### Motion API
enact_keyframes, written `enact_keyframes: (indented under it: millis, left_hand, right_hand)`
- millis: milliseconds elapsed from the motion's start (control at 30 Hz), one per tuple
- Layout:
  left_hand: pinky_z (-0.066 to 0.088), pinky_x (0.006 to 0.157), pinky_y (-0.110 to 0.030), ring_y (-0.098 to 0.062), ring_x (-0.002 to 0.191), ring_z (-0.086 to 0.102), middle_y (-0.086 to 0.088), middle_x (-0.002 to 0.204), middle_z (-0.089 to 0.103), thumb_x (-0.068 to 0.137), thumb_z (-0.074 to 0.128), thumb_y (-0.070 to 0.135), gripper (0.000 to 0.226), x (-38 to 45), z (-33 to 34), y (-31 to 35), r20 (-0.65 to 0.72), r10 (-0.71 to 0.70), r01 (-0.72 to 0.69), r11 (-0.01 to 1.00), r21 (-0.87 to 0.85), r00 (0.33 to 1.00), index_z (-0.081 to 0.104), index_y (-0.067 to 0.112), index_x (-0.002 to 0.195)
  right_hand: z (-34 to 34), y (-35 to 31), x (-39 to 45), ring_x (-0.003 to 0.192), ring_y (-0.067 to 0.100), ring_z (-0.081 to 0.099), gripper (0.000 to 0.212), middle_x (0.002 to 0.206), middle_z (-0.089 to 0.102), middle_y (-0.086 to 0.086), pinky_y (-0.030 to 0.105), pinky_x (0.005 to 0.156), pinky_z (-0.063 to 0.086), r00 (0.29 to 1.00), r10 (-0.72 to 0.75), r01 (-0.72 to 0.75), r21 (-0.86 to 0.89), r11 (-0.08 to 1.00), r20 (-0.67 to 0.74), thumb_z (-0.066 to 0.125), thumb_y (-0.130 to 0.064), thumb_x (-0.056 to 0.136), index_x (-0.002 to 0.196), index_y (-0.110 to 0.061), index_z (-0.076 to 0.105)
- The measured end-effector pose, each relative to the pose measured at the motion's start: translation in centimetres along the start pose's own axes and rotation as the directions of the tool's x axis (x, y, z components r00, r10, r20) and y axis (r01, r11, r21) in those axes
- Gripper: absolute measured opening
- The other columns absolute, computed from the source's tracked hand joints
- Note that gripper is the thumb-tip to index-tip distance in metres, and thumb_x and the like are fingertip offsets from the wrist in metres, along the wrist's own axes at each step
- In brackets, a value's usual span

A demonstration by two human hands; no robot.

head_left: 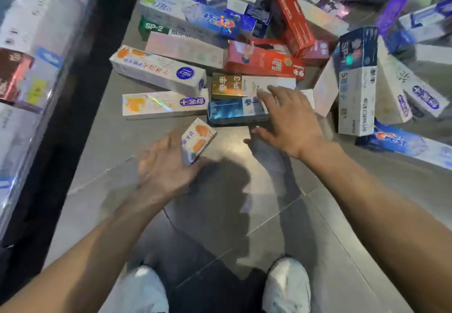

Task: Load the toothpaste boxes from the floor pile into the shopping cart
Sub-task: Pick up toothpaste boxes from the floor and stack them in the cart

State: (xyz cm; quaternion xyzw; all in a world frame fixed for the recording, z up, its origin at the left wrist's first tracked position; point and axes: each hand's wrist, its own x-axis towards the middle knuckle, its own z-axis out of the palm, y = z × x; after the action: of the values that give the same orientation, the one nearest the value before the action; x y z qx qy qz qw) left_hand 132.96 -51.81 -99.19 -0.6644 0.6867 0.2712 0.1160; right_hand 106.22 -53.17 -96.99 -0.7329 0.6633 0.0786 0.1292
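head view, green box (152,27) reads sp-2

The person is wearing white shoes (286,285) and light, pale trousers (144,290) showing at the lower edge. Both forearms (381,205) are showing bare, with no sleeves, watch or rings visible.

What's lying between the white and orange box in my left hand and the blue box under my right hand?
Only bare grey floor tile, seen in the head view.
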Motion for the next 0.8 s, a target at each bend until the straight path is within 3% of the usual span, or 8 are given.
enact_keyframes:
  millis: [100, 200, 333, 467, 567, 633, 733, 800]
  left_hand:
    - [0.047, 0.093, -0.048, -0.032, 0.124, 0.047, -0.01, 0.13, 0.052, 0.082, 0.068, 0.062, 0.075, 1.6, 3.3, -0.7, -0.062, -0.039, 0.041, 0.999, 0.023, 0.997, 0.042, 0.015, 0.134]
    - [0.046, 0.084, -0.045, -0.034, 0.119, 0.052, -0.011, 0.125, 0.055, 0.084, 0.07, 0.056, 0.062, 2.0, 3.0, -0.8, -0.046, -0.088, 0.086, 0.995, -0.043, 0.995, 0.042, 0.015, 0.121]
    - [0.042, 0.076, -0.036, -0.038, 0.105, 0.061, -0.009, 0.117, 0.064, 0.085, 0.07, 0.058, 0.057, 0.6, -0.3, 0.2, -0.027, -0.154, 0.14, 0.946, -0.292, 0.988, 0.034, 0.021, 0.109]
    - [0.055, 0.08, -0.034, -0.014, 0.093, 0.064, 0.016, 0.102, 0.06, 0.078, 0.074, 0.064, 0.062, -3.9, -5.5, 2.6, -0.047, -0.227, 0.157, 0.796, -0.585, 0.973, 0.035, 0.034, 0.116]
    - [0.04, 0.066, -0.005, 0.014, 0.08, 0.055, 0.027, 0.095, 0.058, 0.082, 0.074, 0.058, 0.054, -8.9, -11.6, 4.7, -0.019, -0.229, 0.148, 0.69, -0.709, 0.973, 0.039, 0.033, 0.114]
    - [0.038, 0.061, -0.001, 0.021, 0.072, 0.055, 0.025, 0.091, 0.059, 0.084, 0.073, 0.056, 0.05, -12.7, -16.3, 6.5, 0.001, -0.199, 0.132, 0.644, -0.754, 0.98, 0.043, 0.027, 0.113]
    - [0.055, 0.079, -0.029, 0.005, 0.08, 0.064, 0.013, 0.096, 0.069, 0.072, 0.071, 0.074, 0.066, -18.2, -24.8, 10.0, 0.033, -0.144, 0.107, 0.543, -0.833, 0.989, 0.05, 0.029, 0.114]
    - [0.057, 0.085, -0.034, -0.002, 0.092, 0.066, 0.007, 0.106, 0.072, 0.08, 0.063, 0.075, 0.061, -22.4, -31.1, 12.8, 0.038, -0.069, 0.067, 0.491, -0.869, 0.997, 0.053, 0.031, 0.12]
  right_hand:
    - [2.4, 0.9, 2.7, 0.133, 0.038, 0.044, 0.082, 0.14, 0.051, 0.016, 0.052, 0.119, 0.02, 1.0, -0.006, 0.004, -0.137, 0.99, -0.016, 0.074, -0.048, 0.081, 0.148, -0.017, 0.038]
    - [1.9, 0.2, 3.8, 0.118, 0.04, 0.051, 0.066, 0.125, 0.056, 0.017, 0.05, 0.103, 0.036, 0.998, 0.051, -0.045, -0.2, 0.979, 0.025, 0.077, -0.033, 0.081, 0.135, -0.013, 0.045]
    - [-0.5, -1.6, 1.9, 0.116, 0.039, 0.054, 0.06, 0.126, 0.058, 0.017, 0.044, 0.084, 0.043, 0.986, 0.125, -0.12, -0.051, 0.991, 0.11, 0.07, -0.04, 0.088, 0.132, -0.011, 0.041]
    - [-5.4, -3.9, -4.0, 0.102, 0.037, 0.06, 0.048, 0.112, 0.061, 0.015, 0.04, 0.069, 0.04, 0.96, 0.211, -0.261, 0.312, 0.914, 0.185, 0.063, -0.05, 0.093, 0.113, -0.016, 0.036]
    - [-11.9, -5.6, -8.3, 0.097, 0.034, 0.063, 0.053, 0.106, 0.065, 0.008, 0.045, 0.077, 0.048, 0.921, 0.234, -0.389, 0.678, 0.623, 0.312, 0.071, -0.049, 0.088, 0.115, -0.013, 0.044]
    - [-17.2, -6.3, -11.2, 0.093, 0.029, 0.067, 0.055, 0.102, 0.07, 0.006, 0.051, 0.081, 0.053, 0.896, 0.261, -0.434, 0.829, 0.352, 0.358, 0.076, -0.052, 0.079, 0.112, -0.017, 0.049]
    - [-26.5, -7.2, -15.7, 0.075, 0.008, 0.068, 0.028, 0.087, 0.072, -0.007, 0.029, 0.068, 0.053, 0.874, 0.276, -0.418, 0.908, 0.003, 0.401, 0.075, -0.025, 0.09, 0.103, -0.014, 0.053]
    - [-34.1, -8.1, -19.0, 0.078, 0.016, 0.07, 0.029, 0.088, 0.074, 0.002, 0.032, 0.072, 0.053, 0.861, 0.285, -0.402, 0.907, -0.129, 0.422, 0.076, -0.02, 0.087, 0.102, -0.009, 0.054]
